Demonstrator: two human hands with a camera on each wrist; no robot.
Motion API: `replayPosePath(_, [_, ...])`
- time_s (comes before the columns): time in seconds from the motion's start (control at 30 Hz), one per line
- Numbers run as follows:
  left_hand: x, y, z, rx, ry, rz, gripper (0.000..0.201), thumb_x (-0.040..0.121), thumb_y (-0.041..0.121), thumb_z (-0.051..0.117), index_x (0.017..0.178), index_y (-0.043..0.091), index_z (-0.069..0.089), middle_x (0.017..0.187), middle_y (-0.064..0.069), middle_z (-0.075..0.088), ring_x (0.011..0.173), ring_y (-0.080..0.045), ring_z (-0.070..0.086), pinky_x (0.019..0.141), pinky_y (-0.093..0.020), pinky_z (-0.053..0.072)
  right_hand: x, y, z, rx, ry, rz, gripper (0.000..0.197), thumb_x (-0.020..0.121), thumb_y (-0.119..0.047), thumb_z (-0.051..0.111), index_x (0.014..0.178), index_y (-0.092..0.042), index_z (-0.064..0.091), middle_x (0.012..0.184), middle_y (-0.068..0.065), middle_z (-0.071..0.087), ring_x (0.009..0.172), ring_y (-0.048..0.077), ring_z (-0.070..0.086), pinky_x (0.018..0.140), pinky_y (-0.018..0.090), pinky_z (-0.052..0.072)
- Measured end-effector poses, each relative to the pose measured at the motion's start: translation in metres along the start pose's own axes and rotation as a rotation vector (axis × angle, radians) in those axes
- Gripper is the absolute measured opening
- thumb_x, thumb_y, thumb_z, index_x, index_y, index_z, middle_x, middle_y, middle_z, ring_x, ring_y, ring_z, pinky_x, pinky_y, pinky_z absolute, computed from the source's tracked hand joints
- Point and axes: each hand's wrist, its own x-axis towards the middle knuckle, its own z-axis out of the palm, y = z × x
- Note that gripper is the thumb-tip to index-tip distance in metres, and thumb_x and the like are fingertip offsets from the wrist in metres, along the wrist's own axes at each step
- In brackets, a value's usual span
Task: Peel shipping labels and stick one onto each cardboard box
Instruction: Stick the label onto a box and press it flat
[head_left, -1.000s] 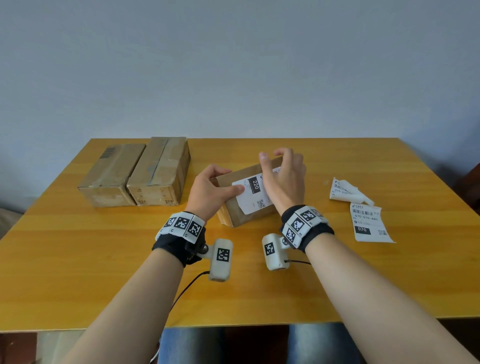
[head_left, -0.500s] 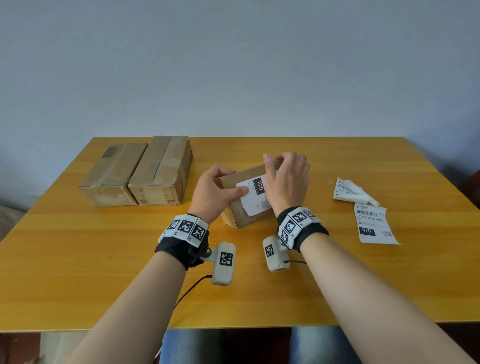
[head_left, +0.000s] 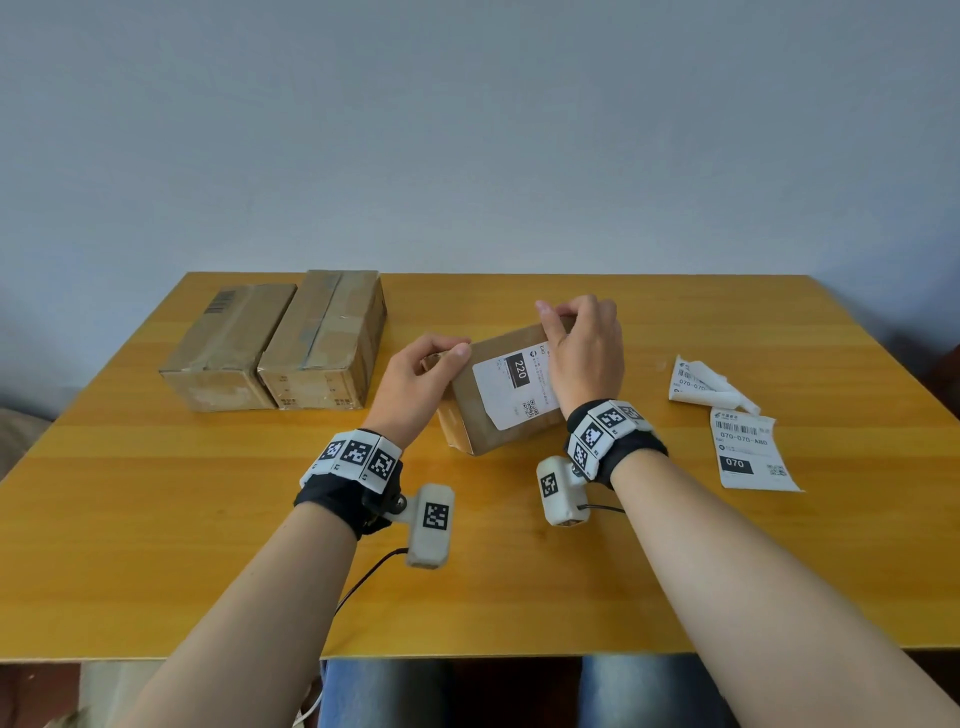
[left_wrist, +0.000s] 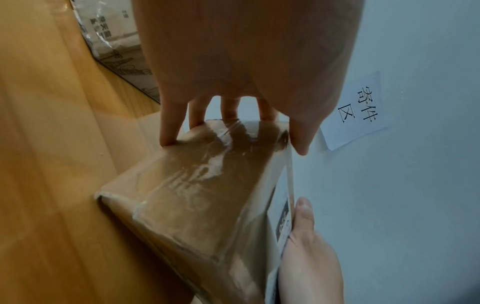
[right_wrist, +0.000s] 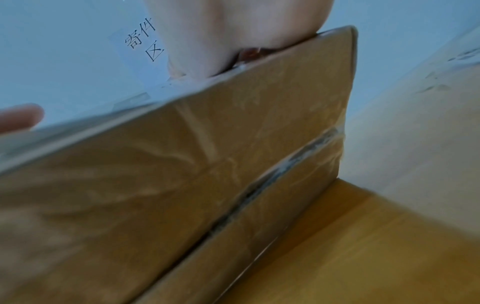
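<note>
A small cardboard box (head_left: 467, 410) sits mid-table with a white shipping label (head_left: 511, 384) marked 220 stuck on its top face. My left hand (head_left: 423, 374) grips the box's left end, thumb on the top edge and fingers behind the end. The left wrist view shows those fingers (left_wrist: 168, 131) against the taped box (left_wrist: 194, 195). My right hand (head_left: 584, 348) covers the label's right part, its fingers curled over the box's far edge. In the right wrist view the palm (right_wrist: 233, 26) bears on the box's (right_wrist: 207, 164) upper edge.
Two larger taped cardboard boxes (head_left: 280, 343) stand side by side at the back left. Right of the hands lie a crumpled backing strip (head_left: 711, 387) and a flat label sheet (head_left: 748, 452) marked 070. The wooden table (head_left: 156, 545) ends just before my knees.
My right hand slid from the label's middle to its far right end and curled over the box edge. The left thumb drew back off the label to the left end.
</note>
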Motion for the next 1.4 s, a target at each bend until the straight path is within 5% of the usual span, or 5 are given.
replayPosePath(0.57, [0.001,-0.006,-0.007,-0.021,-0.058,0.012,0.033,0.080,0.054,0.082,0.111,0.045,0.079,0.127,0.003,0.073,0.125,-0.021,0.066,0.105,-0.048,0.057,0.012,0.019,-0.012,0.151,0.098,-0.131,0.051,0.102,-0.040,0.062,0.065,-0.013,0.039,0.058,-0.001,0.037,0.056,0.017,0.028,0.049,0.030,0.025])
replayPosePath(0.7, [-0.001,-0.010,-0.010,0.012,0.029,-0.079,0.058,0.088,0.035,0.084,0.139,0.028,0.057,0.136,0.011,0.057,0.111,-0.005,0.067,0.083,-0.033,0.064,0.013,0.017,-0.012,0.152,0.055,-0.101,0.053,0.104,-0.043,0.057,0.066,-0.009,0.041,0.055,0.006,0.041,0.054,0.017,0.028,0.048,0.031,0.027])
replayPosePath(0.87, [-0.010,-0.017,-0.012,0.057,-0.107,-0.362,0.099,0.074,0.030,0.094,0.151,0.028,0.032,0.134,-0.002,0.056,0.119,-0.021,0.064,0.096,-0.051,0.061,0.017,0.017,-0.016,0.131,0.017,-0.031,0.050,0.105,-0.045,0.057,0.069,-0.012,0.043,0.060,-0.002,0.041,0.055,0.015,0.032,0.051,0.031,0.030])
replayPosePath(1.27, [-0.004,0.020,-0.007,-0.072,0.119,-0.133,0.039,0.082,0.035,0.089,0.114,0.026,0.066,0.104,-0.006,0.077,0.097,-0.021,0.074,0.098,-0.052,0.059,0.007,-0.003,-0.019,0.109,-0.333,0.150,0.064,0.089,-0.090,0.018,0.070,-0.034,0.043,0.097,0.007,0.056,0.086,0.022,0.059,0.072,0.039,0.050])
replayPosePath(1.4, [-0.003,0.024,-0.002,-0.039,0.151,-0.138,0.053,0.066,0.057,0.088,0.109,0.034,0.068,0.114,-0.011,0.074,0.101,-0.022,0.073,0.095,-0.048,0.061,-0.005,-0.022,-0.021,0.035,-0.383,0.171,0.080,0.090,-0.087,0.026,0.121,-0.023,0.062,0.129,0.007,0.056,0.126,0.032,0.048,0.091,0.045,0.045])
